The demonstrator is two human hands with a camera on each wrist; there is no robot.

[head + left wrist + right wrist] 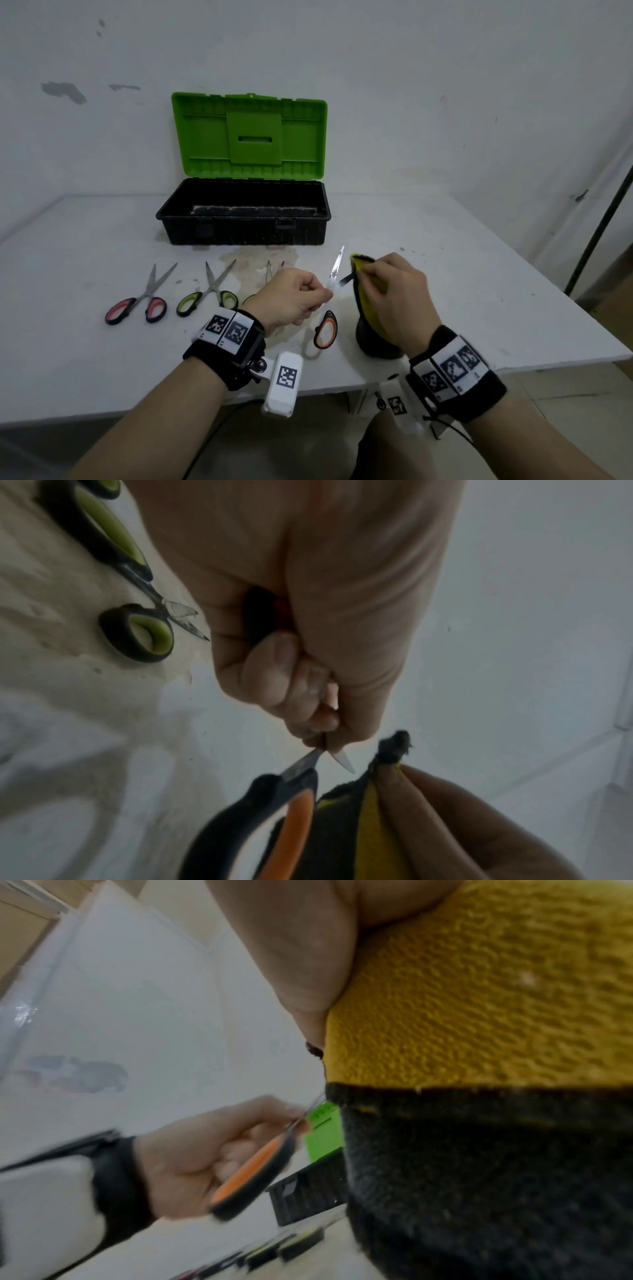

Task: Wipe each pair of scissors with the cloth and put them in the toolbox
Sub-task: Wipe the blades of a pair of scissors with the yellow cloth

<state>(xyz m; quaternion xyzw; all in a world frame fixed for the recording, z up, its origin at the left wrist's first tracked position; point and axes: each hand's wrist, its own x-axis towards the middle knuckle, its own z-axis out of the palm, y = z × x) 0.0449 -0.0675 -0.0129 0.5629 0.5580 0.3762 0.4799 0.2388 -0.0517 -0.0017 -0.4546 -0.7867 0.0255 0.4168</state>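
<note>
Left hand (291, 299) pinching orange scissors (327, 317) above table (479, 291), one blade hidden in cloth (371, 308) gripped by right hand (397, 291), third table pair half hidden, toolbox (243, 219) open behind.

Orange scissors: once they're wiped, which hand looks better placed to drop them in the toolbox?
Probably the left hand: it already grips the orange scissors, while the right hand holds the cloth. The toolbox stands open behind them.
</note>
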